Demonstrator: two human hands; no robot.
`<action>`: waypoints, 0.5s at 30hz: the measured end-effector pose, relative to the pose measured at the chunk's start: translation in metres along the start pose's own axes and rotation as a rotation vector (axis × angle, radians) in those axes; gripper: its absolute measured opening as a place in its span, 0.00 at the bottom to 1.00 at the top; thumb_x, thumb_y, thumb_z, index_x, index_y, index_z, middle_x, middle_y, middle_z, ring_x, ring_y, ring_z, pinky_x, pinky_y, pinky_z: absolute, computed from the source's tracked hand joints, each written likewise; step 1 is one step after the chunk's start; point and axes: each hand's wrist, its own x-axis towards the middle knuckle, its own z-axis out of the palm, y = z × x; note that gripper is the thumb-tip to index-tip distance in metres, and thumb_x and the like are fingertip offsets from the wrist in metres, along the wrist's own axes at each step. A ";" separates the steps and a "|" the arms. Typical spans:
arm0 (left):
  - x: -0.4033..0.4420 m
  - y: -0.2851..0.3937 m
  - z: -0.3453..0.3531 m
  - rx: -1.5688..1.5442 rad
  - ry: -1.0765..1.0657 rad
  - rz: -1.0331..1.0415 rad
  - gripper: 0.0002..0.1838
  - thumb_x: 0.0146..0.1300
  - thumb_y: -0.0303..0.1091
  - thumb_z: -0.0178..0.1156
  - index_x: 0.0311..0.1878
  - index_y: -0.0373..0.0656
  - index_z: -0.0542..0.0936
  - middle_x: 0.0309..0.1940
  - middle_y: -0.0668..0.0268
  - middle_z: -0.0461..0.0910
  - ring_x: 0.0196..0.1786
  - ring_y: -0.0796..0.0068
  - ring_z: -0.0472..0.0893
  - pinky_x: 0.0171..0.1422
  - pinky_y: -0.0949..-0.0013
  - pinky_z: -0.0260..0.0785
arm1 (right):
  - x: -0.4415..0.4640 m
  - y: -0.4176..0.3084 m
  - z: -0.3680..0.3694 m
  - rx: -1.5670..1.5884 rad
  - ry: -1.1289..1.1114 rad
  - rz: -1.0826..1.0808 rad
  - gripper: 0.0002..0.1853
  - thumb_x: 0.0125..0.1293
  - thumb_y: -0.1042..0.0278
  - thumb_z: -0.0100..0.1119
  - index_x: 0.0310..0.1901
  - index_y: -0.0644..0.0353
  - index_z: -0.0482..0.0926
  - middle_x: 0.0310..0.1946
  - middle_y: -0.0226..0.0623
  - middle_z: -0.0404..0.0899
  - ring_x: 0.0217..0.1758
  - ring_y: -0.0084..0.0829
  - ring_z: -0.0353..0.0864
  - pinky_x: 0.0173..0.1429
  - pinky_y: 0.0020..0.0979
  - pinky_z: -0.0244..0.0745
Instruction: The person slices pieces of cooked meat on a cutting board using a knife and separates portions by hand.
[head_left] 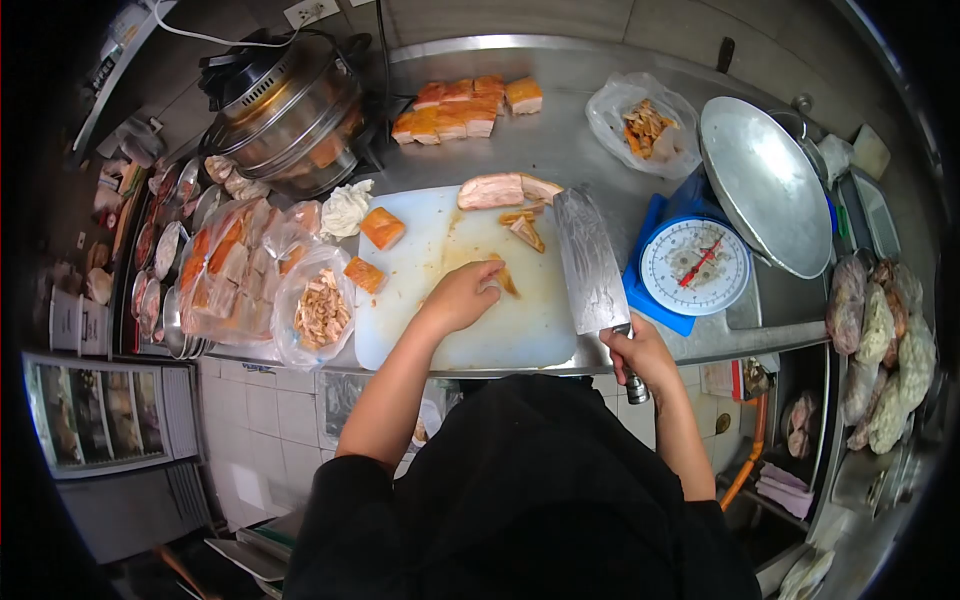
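Observation:
My right hand point(643, 352) grips the handle of a cleaver point(590, 265), whose broad, smeared blade lies over the right edge of the white cutting board point(400, 325). Above the middle of the board my left hand point(466, 297) has its fingers curled together; whatever they may hold is hidden. A brown strip of pork skin point(509, 281) lies right by its fingertips. Farther up the board are a slab of pork belly point(490, 191) and several cut strips point(526, 232). Two crispy pork chunks point(381, 228) point(365, 274) sit at the board's left side.
Left stand a bag of sliced meat point(322, 312), a bag of pork slabs point(225, 270), a crumpled white cloth point(346, 209) and a glass-bowl cooker point(290, 120). Roast pork blocks point(450, 112) lie behind. Rightward are a bag of scraps point(650, 130) and a blue scale point(695, 265) with its metal pan point(765, 185).

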 end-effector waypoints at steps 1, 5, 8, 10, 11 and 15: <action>-0.002 -0.006 0.000 0.201 0.004 0.122 0.19 0.70 0.31 0.58 0.63 0.41 0.82 0.59 0.55 0.84 0.60 0.61 0.84 0.63 0.61 0.77 | -0.002 0.001 0.000 -0.055 0.011 -0.006 0.09 0.71 0.65 0.64 0.44 0.60 0.76 0.17 0.29 0.71 0.13 0.25 0.72 0.20 0.30 0.67; 0.010 -0.007 -0.003 0.288 0.122 0.053 0.22 0.63 0.26 0.59 0.61 0.39 0.82 0.60 0.53 0.83 0.64 0.53 0.81 0.69 0.56 0.73 | -0.010 -0.009 0.004 -0.141 0.025 -0.031 0.09 0.71 0.64 0.64 0.44 0.60 0.77 0.18 0.30 0.73 0.13 0.23 0.72 0.19 0.30 0.67; 0.027 -0.031 0.013 0.435 0.083 0.360 0.17 0.61 0.25 0.60 0.54 0.39 0.85 0.55 0.55 0.84 0.59 0.53 0.82 0.66 0.55 0.74 | -0.011 -0.018 0.011 -0.365 0.091 0.012 0.12 0.70 0.62 0.65 0.45 0.61 0.77 0.20 0.37 0.78 0.17 0.31 0.78 0.25 0.35 0.73; 0.032 -0.037 0.017 0.487 0.041 0.409 0.11 0.59 0.24 0.62 0.46 0.39 0.85 0.49 0.56 0.84 0.54 0.53 0.82 0.61 0.54 0.74 | -0.013 -0.019 0.015 -0.660 0.137 -0.095 0.15 0.68 0.61 0.65 0.50 0.61 0.77 0.27 0.48 0.84 0.28 0.46 0.86 0.36 0.44 0.79; 0.032 -0.041 0.018 0.484 0.038 0.412 0.11 0.59 0.24 0.62 0.46 0.39 0.85 0.49 0.56 0.84 0.54 0.53 0.82 0.61 0.54 0.74 | -0.015 -0.018 0.018 -0.661 0.142 -0.092 0.15 0.68 0.61 0.65 0.50 0.61 0.77 0.27 0.48 0.84 0.28 0.46 0.86 0.36 0.44 0.79; 0.012 -0.048 0.015 0.424 0.119 0.379 0.07 0.59 0.24 0.64 0.42 0.40 0.83 0.47 0.59 0.82 0.54 0.53 0.80 0.58 0.54 0.73 | -0.019 -0.018 0.029 -0.748 0.107 -0.279 0.17 0.65 0.65 0.65 0.52 0.60 0.74 0.29 0.48 0.83 0.33 0.46 0.84 0.39 0.45 0.76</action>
